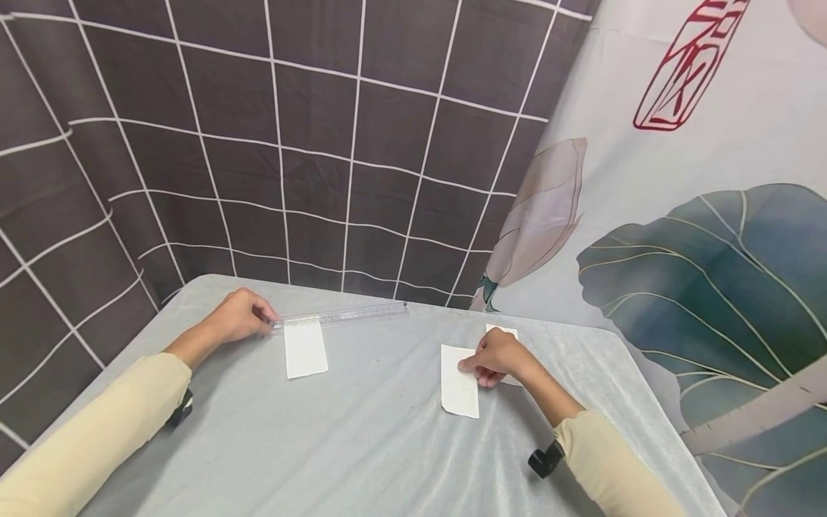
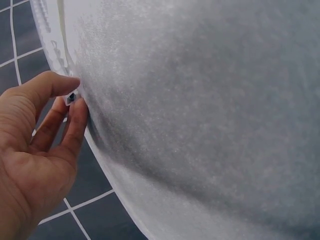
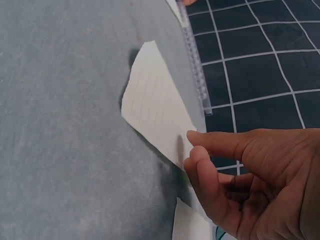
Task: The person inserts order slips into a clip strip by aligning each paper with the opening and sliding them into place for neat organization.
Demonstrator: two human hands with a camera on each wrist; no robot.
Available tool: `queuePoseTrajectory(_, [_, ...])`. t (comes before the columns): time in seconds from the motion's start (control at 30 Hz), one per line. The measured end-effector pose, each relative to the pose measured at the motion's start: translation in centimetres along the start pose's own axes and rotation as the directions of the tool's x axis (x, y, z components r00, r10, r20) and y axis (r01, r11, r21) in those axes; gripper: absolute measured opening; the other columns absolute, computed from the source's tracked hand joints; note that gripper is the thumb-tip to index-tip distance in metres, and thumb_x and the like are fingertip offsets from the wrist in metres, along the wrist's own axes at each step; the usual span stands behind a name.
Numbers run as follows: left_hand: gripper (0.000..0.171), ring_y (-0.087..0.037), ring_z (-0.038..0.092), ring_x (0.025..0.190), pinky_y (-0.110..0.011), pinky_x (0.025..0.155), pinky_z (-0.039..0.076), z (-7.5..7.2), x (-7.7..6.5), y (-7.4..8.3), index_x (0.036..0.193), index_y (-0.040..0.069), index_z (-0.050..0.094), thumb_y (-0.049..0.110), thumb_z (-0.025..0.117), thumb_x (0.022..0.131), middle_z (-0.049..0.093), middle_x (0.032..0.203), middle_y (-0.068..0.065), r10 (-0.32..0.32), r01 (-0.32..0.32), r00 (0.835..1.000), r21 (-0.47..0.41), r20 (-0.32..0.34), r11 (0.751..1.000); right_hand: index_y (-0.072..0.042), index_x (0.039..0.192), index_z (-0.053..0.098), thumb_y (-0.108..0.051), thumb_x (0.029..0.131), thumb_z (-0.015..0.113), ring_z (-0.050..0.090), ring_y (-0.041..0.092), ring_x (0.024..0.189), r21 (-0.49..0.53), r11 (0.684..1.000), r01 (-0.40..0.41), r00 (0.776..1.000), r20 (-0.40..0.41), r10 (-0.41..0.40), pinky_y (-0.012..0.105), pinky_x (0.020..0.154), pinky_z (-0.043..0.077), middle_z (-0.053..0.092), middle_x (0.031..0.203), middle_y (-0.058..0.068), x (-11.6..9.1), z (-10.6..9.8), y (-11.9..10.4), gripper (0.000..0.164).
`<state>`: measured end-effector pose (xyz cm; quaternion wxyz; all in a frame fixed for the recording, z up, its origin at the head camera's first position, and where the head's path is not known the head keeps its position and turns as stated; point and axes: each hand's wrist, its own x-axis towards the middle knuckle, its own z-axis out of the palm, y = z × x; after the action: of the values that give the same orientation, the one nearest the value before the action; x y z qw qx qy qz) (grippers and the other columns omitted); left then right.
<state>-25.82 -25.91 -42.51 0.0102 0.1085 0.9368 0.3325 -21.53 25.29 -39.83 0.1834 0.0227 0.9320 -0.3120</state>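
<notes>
At the back left, my left hand [image 1: 244, 316] pinches one end of a clear plastic ruler [image 1: 365, 311] between thumb and fingers. The ruler lies across the top edge of a white paper slip [image 1: 306, 353]; the left wrist view shows its end [image 2: 71, 98] at the fingertips of the hand [image 2: 42, 135]. On the right side, my right hand [image 1: 502, 357] pinches the edge of a second paper slip [image 1: 460, 395]. Faint ruled lines show on this slip [image 3: 152, 100] in the right wrist view, with a shadow along its edge. A third slip [image 1: 504, 329] is partly hidden behind the right hand.
A pale grey cloth covers the table [image 1: 310, 452], whose back edge runs just behind the ruler. Behind it hangs a dark curtain [image 1: 316, 179] with a white grid, and a leaf-printed curtain [image 1: 698, 273] hangs at the right. Dark wrist devices [image 1: 545, 459] sit at both cuffs.
</notes>
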Motion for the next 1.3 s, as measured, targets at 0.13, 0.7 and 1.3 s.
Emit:
queuePoseTrajectory(0.13, [0.025, -0.018, 0.059, 0.08, -0.032, 0.071, 0.049, -0.05, 0.11, 0.03, 0.1, -0.001, 0.087, -0.004, 0.087, 0.075, 0.074, 0.082, -0.007, 0.004, -0.004, 1.0, 0.003, -0.001, 1.0, -0.004, 0.071, 0.069, -0.023, 0.092, 0.092, 0.063, 0.008, 0.047, -0.019, 1.0, -0.017, 1.0, -0.006, 0.017, 0.025, 0.053, 0.059, 0.067, 0.057, 0.002, 0.12, 0.2, 0.12, 0.036])
queuePoseTrajectory(0.7, [0.025, -0.016, 0.059, 0.079, -0.03, 0.071, 0.049, 0.03, 0.13, 0.08, 0.099, -0.001, 0.088, -0.004, 0.087, 0.074, 0.075, 0.082, -0.006, 0.009, -0.009, 1.0, 0.003, 0.0, 1.0, -0.003, 0.074, 0.069, -0.028, 0.091, 0.093, 0.064, 0.011, 0.046, -0.125, 0.991, -0.035, 0.999, -0.011, 0.034, 0.026, 0.052, 0.059, 0.069, 0.059, 0.007, 0.17, 0.79, -0.3, 0.039])
queuePoseTrajectory(1.3, [0.024, -0.017, 0.06, 0.079, -0.029, 0.071, 0.049, 0.07, 0.05, 0.09, 0.098, 0.0, 0.088, -0.005, 0.086, 0.074, 0.077, 0.082, -0.006, 0.006, -0.006, 1.0, -0.005, -0.005, 1.0, -0.001, 0.101, 0.067, 0.0, 0.087, 0.077, 0.072, 0.015, 0.06, 0.057, 0.997, 0.047, 0.999, -0.02, -0.046, 0.031, 0.058, 0.064, 0.076, 0.072, 0.012, 0.47, 0.28, -0.1, 0.018])
